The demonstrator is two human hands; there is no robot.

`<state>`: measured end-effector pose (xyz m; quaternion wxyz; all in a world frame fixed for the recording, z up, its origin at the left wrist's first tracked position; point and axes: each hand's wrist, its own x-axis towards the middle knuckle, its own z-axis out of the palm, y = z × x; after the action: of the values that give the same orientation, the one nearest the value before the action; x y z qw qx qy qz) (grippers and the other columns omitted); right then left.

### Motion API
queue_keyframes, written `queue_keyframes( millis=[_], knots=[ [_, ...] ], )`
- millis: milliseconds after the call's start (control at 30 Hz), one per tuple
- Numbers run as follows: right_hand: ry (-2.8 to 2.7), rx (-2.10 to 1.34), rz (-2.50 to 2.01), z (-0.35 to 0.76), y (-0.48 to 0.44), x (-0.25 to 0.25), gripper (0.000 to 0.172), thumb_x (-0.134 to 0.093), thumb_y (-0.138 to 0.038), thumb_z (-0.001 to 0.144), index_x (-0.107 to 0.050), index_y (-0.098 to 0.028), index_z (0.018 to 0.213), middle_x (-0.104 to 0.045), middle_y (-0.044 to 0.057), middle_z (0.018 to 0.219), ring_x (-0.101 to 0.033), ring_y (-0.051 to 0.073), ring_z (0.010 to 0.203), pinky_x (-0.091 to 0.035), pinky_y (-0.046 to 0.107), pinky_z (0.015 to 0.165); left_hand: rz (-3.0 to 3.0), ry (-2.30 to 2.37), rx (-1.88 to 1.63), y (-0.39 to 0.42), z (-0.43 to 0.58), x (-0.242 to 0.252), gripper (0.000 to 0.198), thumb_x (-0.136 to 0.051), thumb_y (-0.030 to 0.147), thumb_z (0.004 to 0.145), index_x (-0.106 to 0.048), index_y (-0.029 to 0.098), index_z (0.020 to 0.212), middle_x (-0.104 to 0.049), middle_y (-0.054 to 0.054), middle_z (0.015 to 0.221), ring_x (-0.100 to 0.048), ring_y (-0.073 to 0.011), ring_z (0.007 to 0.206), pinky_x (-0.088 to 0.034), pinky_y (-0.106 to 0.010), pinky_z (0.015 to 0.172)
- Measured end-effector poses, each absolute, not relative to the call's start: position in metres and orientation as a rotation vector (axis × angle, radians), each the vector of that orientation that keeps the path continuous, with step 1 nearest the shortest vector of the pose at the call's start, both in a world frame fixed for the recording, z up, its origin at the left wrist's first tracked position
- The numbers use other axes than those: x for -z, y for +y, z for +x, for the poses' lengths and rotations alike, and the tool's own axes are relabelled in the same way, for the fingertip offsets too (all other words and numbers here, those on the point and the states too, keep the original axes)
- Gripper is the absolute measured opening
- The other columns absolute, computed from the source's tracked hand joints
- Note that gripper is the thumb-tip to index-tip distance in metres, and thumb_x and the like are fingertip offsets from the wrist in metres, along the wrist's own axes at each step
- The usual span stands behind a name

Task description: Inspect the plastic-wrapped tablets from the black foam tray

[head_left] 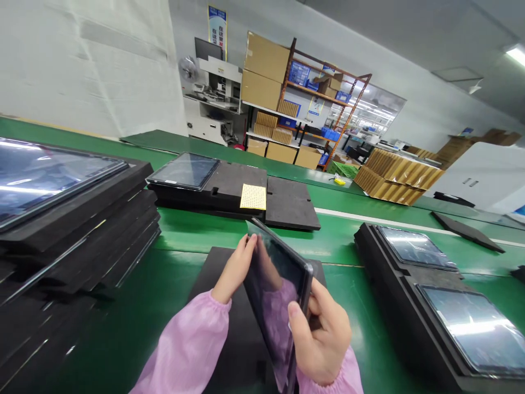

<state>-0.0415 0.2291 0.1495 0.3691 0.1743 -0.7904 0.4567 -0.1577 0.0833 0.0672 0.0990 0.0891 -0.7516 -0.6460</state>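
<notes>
A dark, glossy tablet-like screen panel (283, 262) is tilted up on edge in front of me. My right hand (324, 334) grips its right edge, thumb on the glossy face and fingers behind. With its fingers pinched at the upper left, my left hand (238, 268) holds the edge of a clear film (251, 229) lying over the face. The face mirrors my arm and pink sleeve. Beneath the panel, a black foam pad (221, 339) rests on the green bench. What the right fingers touch behind the panel is partly hidden.
Stacked black foam trays (74, 230) with a screen on top stand at left. Another screen (184, 169) and a yellow dotted sheet (253, 197) lie on foam ahead. At right, a foam tray (389, 290) bears two screens. Cardboard dividers (397, 175) stand farther back.
</notes>
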Motion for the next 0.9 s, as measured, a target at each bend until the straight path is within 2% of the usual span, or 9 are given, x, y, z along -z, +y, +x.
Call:
queue_keyframes(
  millis=[100, 167, 233, 333, 400, 533, 667, 800, 900],
  knots=[
    [-2.165, -1.341, 0.437, -0.037, 0.227, -0.153, 0.025, -0.056, -0.02, 0.087, -0.057, -0.023, 0.112, -0.05, -0.011, 0.049, -0.05, 0.011, 0.038, -0.043, 0.02, 0.045, 0.323, -2.174, 1.907, 0.072, -0.164, -0.069, 0.041, -0.047, 0.063, 0.086, -0.058, 0.024, 0.093, -0.071, -0.011, 0.101, -0.065, -0.03, 0.109, -0.051, -0.046, 0.097],
    [-2.406, -1.415, 0.458, -0.036, 0.229, -0.16, 0.019, -0.055, -0.021, 0.085, -0.052, -0.023, 0.104, -0.054, -0.009, 0.051, -0.055, 0.013, 0.041, -0.041, 0.021, 0.044, 0.402, -2.137, 1.882, 0.066, -0.167, -0.07, 0.039, -0.046, 0.062, 0.086, -0.056, 0.024, 0.09, -0.069, -0.008, 0.092, -0.066, -0.0292, 0.102, -0.051, -0.046, 0.095],
    [-2.694, -1.346, 0.518, -0.038, 0.232, -0.167, 0.016, -0.057, -0.021, 0.08, -0.046, -0.024, 0.092, -0.056, -0.008, 0.051, -0.055, 0.016, 0.042, -0.037, 0.024, 0.043, 0.466, -2.095, 1.854, 0.06, -0.17, -0.07, 0.036, -0.046, 0.06, 0.086, -0.053, 0.025, 0.088, -0.066, -0.007, 0.092, -0.063, -0.0293, 0.103, -0.048, -0.047, 0.098],
    [-3.075, -1.071, 0.642, -0.044, 0.231, -0.172, 0.028, -0.06, -0.018, 0.074, -0.034, -0.026, 0.082, -0.05, -0.008, 0.049, -0.05, 0.016, 0.042, -0.028, 0.026, 0.043, 0.487, -2.033, 1.827, 0.051, -0.173, -0.069, 0.03, -0.043, 0.055, 0.087, -0.05, 0.026, 0.088, -0.062, -0.007, 0.097, -0.059, -0.0287, 0.109, -0.044, -0.047, 0.103],
    [-3.252, -0.926, 0.743, -0.052, 0.229, -0.172, 0.033, -0.062, -0.017, 0.074, -0.031, -0.026, 0.081, -0.051, -0.007, 0.053, -0.051, 0.016, 0.046, -0.027, 0.025, 0.046, 0.471, -1.996, 1.816, 0.046, -0.174, -0.069, 0.028, -0.041, 0.052, 0.087, -0.048, 0.025, 0.09, -0.06, -0.007, 0.099, -0.057, -0.0288, 0.111, -0.043, -0.047, 0.104],
    [-3.47, -0.938, 0.995, -0.07, 0.232, -0.173, 0.039, -0.075, -0.019, 0.07, -0.038, -0.024, 0.08, -0.066, -0.003, 0.068, -0.065, 0.019, 0.063, -0.038, 0.024, 0.055, 0.383, -1.942, 1.789, 0.04, -0.173, -0.07, 0.026, -0.045, 0.05, 0.082, -0.046, 0.026, 0.092, -0.058, -0.007, 0.101, -0.054, -0.0298, 0.114, -0.04, -0.048, 0.106],
    [-3.405, -1.381, 1.287, -0.087, 0.244, -0.172, 0.03, -0.079, -0.03, 0.073, -0.056, -0.021, 0.087, -0.077, 0.003, 0.09, -0.072, 0.021, 0.08, -0.053, 0.028, 0.074, 0.278, -1.909, 1.791, 0.04, -0.172, -0.071, 0.035, -0.043, 0.057, 0.077, -0.045, 0.025, 0.092, -0.056, -0.007, 0.099, -0.054, -0.031, 0.11, -0.04, -0.049, 0.103],
    [-3.294, -1.564, 1.407, -0.094, 0.249, -0.17, 0.015, -0.065, -0.034, 0.083, -0.06, -0.02, 0.085, -0.077, 0.004, 0.083, -0.072, 0.019, 0.075, -0.055, 0.028, 0.075, 0.221, -1.885, 1.797, 0.041, -0.172, -0.069, 0.041, -0.042, 0.063, 0.076, -0.045, 0.025, 0.093, -0.055, -0.007, 0.097, -0.053, -0.031, 0.108, -0.039, -0.049, 0.101],
    [-3.249, -1.558, 1.492, -0.095, 0.25, -0.169, 0.014, -0.058, -0.032, 0.086, -0.061, -0.018, 0.084, -0.077, 0.006, 0.082, -0.072, 0.018, 0.072, -0.057, 0.028, 0.073, 0.195, -1.872, 1.799, 0.04, -0.172, -0.067, 0.043, -0.042, 0.066, 0.078, -0.046, 0.025, 0.093, -0.055, -0.006, 0.096, -0.053, -0.0304, 0.107, -0.039, -0.048, 0.099]
  ],
)
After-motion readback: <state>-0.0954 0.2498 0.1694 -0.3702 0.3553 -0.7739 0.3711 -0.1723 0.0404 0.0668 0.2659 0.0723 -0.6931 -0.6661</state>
